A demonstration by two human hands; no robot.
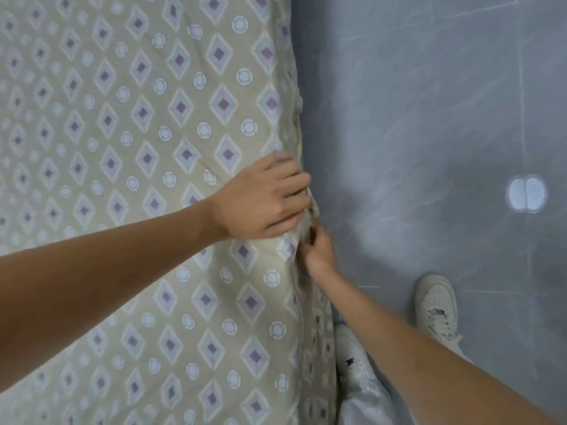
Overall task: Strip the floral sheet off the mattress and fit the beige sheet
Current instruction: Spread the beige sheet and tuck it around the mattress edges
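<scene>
A beige sheet (138, 133) printed with purple diamonds and white circles covers the mattress across the left of the view. My left hand (264, 200) lies on top at the mattress's right edge, its fingers curled over the edge and pressing the cloth. Just below it my right hand (316, 253) is down along the side of the mattress, fingers pinching a bunched fold of the sheet where it hangs over the edge. The floral sheet is out of view.
Grey tiled floor (429, 118) runs along the right of the bed, with a bright light reflection (526, 194) on it. My two white shoes (435, 305) stand on the floor close to the mattress side.
</scene>
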